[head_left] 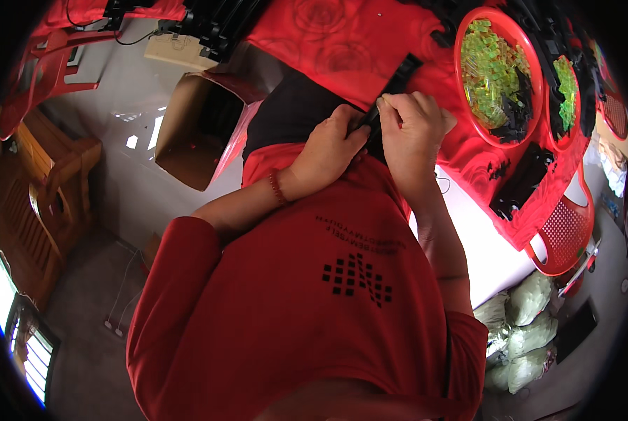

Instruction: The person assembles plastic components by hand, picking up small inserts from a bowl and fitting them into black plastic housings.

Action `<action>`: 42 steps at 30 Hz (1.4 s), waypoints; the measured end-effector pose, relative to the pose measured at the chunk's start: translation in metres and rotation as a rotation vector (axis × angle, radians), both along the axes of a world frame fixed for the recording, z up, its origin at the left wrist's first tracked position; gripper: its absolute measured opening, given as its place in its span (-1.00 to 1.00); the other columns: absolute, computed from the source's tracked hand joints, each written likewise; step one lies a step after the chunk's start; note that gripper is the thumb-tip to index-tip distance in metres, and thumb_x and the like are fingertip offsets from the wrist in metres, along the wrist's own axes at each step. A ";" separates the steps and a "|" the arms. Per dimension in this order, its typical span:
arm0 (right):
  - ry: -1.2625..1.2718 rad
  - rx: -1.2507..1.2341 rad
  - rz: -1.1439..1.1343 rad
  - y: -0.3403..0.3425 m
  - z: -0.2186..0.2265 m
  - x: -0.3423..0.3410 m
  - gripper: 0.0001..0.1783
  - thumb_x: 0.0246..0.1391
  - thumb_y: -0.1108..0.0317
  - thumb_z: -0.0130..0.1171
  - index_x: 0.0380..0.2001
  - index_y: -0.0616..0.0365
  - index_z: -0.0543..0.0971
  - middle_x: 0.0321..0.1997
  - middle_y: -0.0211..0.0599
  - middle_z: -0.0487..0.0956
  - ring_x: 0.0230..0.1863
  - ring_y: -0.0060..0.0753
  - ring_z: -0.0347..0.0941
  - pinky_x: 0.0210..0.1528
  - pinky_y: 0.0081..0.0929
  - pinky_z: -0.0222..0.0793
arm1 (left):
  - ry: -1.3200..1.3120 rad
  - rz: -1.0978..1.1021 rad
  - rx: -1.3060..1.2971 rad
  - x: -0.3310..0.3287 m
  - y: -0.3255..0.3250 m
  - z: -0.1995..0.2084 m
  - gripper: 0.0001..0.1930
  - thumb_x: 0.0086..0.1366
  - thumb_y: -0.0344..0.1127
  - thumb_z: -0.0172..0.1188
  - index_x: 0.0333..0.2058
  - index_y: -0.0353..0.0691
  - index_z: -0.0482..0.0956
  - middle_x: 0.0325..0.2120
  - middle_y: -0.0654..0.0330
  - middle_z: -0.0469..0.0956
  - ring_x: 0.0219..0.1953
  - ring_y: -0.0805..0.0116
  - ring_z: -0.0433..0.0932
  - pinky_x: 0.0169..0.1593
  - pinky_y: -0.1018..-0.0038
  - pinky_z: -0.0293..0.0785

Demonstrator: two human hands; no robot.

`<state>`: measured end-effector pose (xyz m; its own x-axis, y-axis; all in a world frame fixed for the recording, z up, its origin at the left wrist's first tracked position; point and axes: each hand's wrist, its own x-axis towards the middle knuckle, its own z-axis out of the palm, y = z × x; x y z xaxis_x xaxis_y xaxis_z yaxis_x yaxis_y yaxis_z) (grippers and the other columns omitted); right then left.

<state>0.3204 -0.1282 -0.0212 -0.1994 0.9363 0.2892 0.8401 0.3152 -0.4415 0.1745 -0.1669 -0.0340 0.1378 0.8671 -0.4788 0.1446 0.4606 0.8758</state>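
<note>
A long, narrow black strip (401, 75), probably plastic, slants from my lap toward the table's edge. My left hand (328, 147) is closed around its lower part, thumb pressed along it. Just to the right, my right hand (415, 133) pinches at the strip's middle with thumb and fingertips. Whether a smaller part sits between those fingertips is hidden. On the table to the right stands a red basin (462, 91) holding many small yellow-green pieces (488, 67) and small black pieces (514, 105).
A red rose-patterned cloth (314, 38) covers the table. Farther right is a second red container with green pieces (565, 91); black parts (528, 179) lie nearby. An open cardboard box (180, 151) stands at left, near a wooden bench (29, 203). Filled bags (531, 302) and a red chair (566, 231) are at right.
</note>
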 end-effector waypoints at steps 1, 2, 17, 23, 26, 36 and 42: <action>0.001 -0.002 0.001 0.000 0.001 -0.001 -0.86 -0.06 0.36 0.34 -0.57 -0.07 0.55 -0.55 -0.56 0.44 -0.42 -0.42 0.39 -0.14 -0.29 0.05 | 0.005 -0.001 -0.020 0.000 0.002 0.003 -0.76 0.32 -0.36 0.14 -0.17 -0.44 0.40 -0.52 0.07 0.58 -0.49 0.35 0.60 -0.39 0.43 0.49; 0.001 -0.003 0.002 0.000 0.002 -0.001 -0.86 -0.06 0.35 0.34 -0.56 -0.07 0.55 -0.55 -0.56 0.45 -0.41 -0.41 0.40 -0.14 -0.28 0.06 | 0.006 0.000 -0.022 0.000 0.002 0.003 -0.76 0.32 -0.36 0.14 -0.17 -0.44 0.40 -0.52 0.07 0.58 -0.49 0.35 0.60 -0.39 0.43 0.49; -0.144 -0.095 0.015 0.010 0.012 0.002 -0.84 -0.09 0.39 0.28 -0.66 0.00 0.53 -0.59 -0.47 0.49 -0.43 -0.31 0.44 -0.20 -0.23 0.08 | -0.015 0.010 -0.134 0.003 0.000 -0.010 -0.81 0.33 -0.40 0.18 -0.16 -0.35 0.43 -0.38 0.19 0.60 -0.45 0.50 0.59 -0.37 0.57 0.50; -0.153 -0.126 -0.010 0.006 0.014 0.004 -0.91 -0.10 0.40 0.29 -0.60 0.02 0.57 -0.58 -0.45 0.48 -0.42 -0.31 0.45 -0.18 -0.23 0.10 | 0.131 -0.071 0.106 0.000 0.012 -0.005 -0.71 0.28 -0.28 0.24 -0.18 -0.39 0.44 -0.40 0.18 0.60 -0.44 0.46 0.57 -0.31 0.52 0.49; -0.179 -0.127 -0.011 0.007 0.015 0.005 -0.97 -0.07 0.38 0.30 -0.52 0.03 0.63 -0.56 -0.45 0.49 -0.40 -0.32 0.47 -0.14 -0.24 0.12 | 0.014 0.032 0.051 0.009 0.020 0.001 -0.64 0.24 -0.23 0.25 -0.18 -0.44 0.46 -0.38 -0.04 0.61 -0.27 0.14 0.63 -0.16 0.33 0.51; 0.497 -0.213 -0.107 -0.011 0.001 0.006 -0.89 0.04 0.51 0.29 -0.33 0.11 0.68 -0.56 -0.39 0.52 -0.49 -0.40 0.42 -0.24 -0.41 0.17 | 0.153 0.000 0.190 0.020 0.012 -0.013 -0.75 0.34 -0.33 0.14 -0.19 -0.41 0.36 -0.37 -0.11 0.57 -0.33 0.03 0.59 -0.25 0.27 0.51; 0.261 -0.020 -0.007 -0.019 0.005 0.013 -0.74 0.05 0.54 0.27 -0.15 0.14 0.65 -0.52 -0.41 0.50 -0.52 -0.42 0.37 -0.23 -0.40 0.21 | 0.284 -0.016 0.457 0.022 0.011 -0.014 -0.77 0.35 -0.35 0.16 -0.17 -0.39 0.37 -0.41 -0.04 0.57 -0.39 0.19 0.61 -0.32 0.34 0.51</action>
